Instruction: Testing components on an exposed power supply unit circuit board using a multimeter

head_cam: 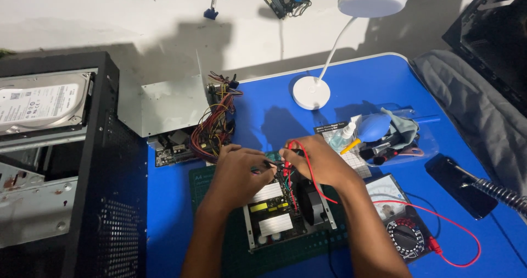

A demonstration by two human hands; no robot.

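Note:
An opened power supply unit (285, 212) with a circuit board, silver heat sinks and a black fan lies on a dark green cutting mat (307, 250) on the blue table (258, 107). My left hand (237, 174) pinches a black probe over the board's far end. Close beside it, my right hand (318, 160) grips a red probe. The red lead (455, 226) loops right to an analogue multimeter (403, 226) lying by my right forearm.
A black computer case (82, 201) with a hard drive (41, 99) stands at left. A second power supply with a bundle of coloured wires (214, 121) lies behind the mat. A white desk lamp (312, 93), a blue air blower (374, 127), a black phone (460, 185) and a grey bag (483, 107) are at right.

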